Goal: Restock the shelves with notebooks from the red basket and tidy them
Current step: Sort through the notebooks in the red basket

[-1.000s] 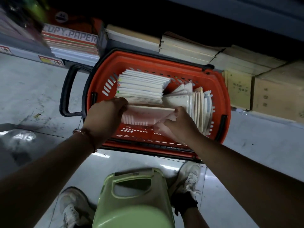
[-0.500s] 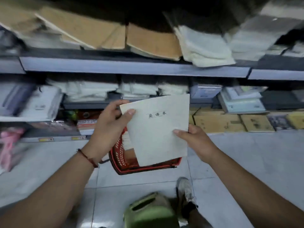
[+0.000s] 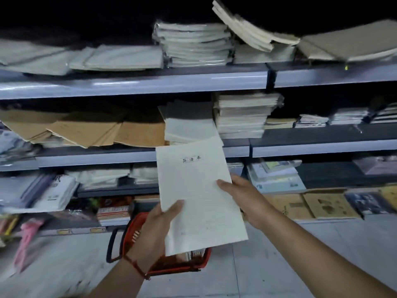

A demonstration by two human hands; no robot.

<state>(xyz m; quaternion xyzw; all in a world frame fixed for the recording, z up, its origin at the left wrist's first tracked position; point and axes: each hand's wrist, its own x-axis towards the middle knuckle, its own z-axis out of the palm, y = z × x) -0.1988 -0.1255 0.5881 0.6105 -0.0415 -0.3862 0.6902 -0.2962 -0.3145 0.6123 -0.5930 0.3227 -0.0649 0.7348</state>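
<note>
Two hands, left hand [image 3: 156, 229] and right hand [image 3: 242, 196], pinch an upright notebook [image 3: 199, 194] at centre frame, its top edge just below the matching white stack [image 3: 189, 123].

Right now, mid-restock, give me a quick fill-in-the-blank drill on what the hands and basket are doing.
1. The pale notebook is held by ____ hands.
2. The left hand grips the notebook at its lower ____ edge.
3. The red basket sits on the ____.
4. The left wrist wears a ____ string.

Missing: both; left; floor; red

Pale notebook [image 3: 197, 190] upright above red basket [image 3: 137, 231]
</note>
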